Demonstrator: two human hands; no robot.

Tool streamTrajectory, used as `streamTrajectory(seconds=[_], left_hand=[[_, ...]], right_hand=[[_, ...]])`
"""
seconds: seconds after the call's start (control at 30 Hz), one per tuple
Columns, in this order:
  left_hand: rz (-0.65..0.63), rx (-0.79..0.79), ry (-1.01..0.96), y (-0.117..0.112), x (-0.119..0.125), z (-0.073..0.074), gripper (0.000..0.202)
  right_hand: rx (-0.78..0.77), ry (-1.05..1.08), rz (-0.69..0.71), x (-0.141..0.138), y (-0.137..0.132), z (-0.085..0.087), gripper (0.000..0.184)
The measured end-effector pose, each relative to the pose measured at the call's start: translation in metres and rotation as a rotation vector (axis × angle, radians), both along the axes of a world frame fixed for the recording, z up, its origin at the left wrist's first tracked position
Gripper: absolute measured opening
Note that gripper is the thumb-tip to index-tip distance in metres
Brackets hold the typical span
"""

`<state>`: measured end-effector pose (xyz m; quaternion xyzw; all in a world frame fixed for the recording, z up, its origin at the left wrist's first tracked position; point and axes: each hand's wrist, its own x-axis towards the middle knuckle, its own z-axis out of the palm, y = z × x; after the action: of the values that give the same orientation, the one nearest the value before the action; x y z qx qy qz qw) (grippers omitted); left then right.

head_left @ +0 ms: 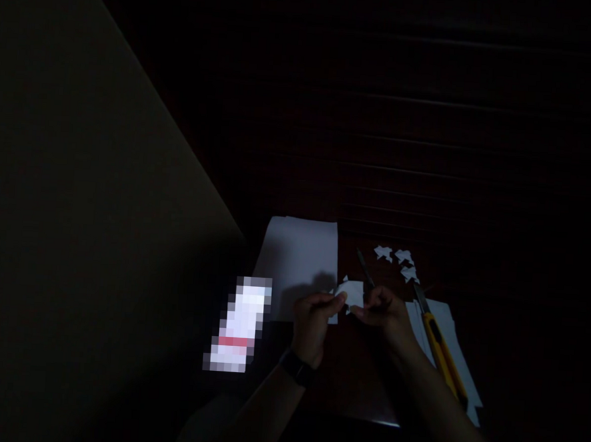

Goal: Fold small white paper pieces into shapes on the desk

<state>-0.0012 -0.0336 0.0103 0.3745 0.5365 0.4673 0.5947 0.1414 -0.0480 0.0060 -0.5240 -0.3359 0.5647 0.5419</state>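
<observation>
A small white piece of folded paper [354,292], with pointed flaps sticking out, is held up over the dark table. My left hand [313,319], a dark band on its wrist, pinches its left side between thumb and fingers. At the lower right corner, the thumb and bent fingers of my right hand [382,313] grip the same paper. Just behind the right hand lies a thin, dark, pointed tool [364,265]; dim light hides its kind. Several small folded paper figures [383,253] with similar points rest farther back on the right.
A stack of white paper sheets [301,248] lies behind my left hand. To the right, a yellow utility knife [440,350] with its blade out rests on more white paper [460,351]. A bright pixelated screen [239,324] glows at the left, near a wall [76,201].
</observation>
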Motion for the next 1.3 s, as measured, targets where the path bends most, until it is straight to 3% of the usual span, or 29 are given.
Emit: streamTrajectory(seconds=[0.17,0.3,0.53,0.67,0.77,0.9,1.07,1.17,1.3], left_hand=[[0.016,0.187,0.223,-0.003,0.003,-0.001,0.026],[0.055,0.206,0.298,-0.003,0.003,-0.003,0.026],[-0.054,0.145,0.139,-0.002,0.0,-0.001,0.033],[-0.078,0.087,-0.066,-0.002,0.007,0.005,0.032],[-0.124,0.072,-0.219,-0.003,0.012,0.006,0.029],[-0.1,0.027,-0.267,0.0,0.01,0.002,0.028],[-0.155,-0.09,-0.353,0.008,-0.004,0.0,0.029],[-0.287,-0.115,-0.368,0.011,-0.009,0.002,0.03],[-0.394,-0.121,-0.344,0.012,-0.011,0.004,0.033]], right_hand=[[0.015,-0.031,-0.037,0.001,0.0,-0.002,0.035],[0.01,-0.009,-0.042,-0.003,-0.001,-0.004,0.034],[0.003,0.06,-0.171,0.002,0.003,-0.004,0.034],[0.011,0.092,-0.226,0.0,0.001,-0.005,0.028],[0.0,0.091,-0.154,-0.008,-0.004,-0.006,0.025],[-0.006,-0.01,-0.011,-0.009,-0.007,-0.004,0.025],[0.123,-0.495,-0.015,0.026,0.0,0.011,0.023],[0.274,-0.63,0.197,0.042,0.003,0.023,0.027],[0.329,-0.616,0.396,0.042,0.002,0.026,0.029]])
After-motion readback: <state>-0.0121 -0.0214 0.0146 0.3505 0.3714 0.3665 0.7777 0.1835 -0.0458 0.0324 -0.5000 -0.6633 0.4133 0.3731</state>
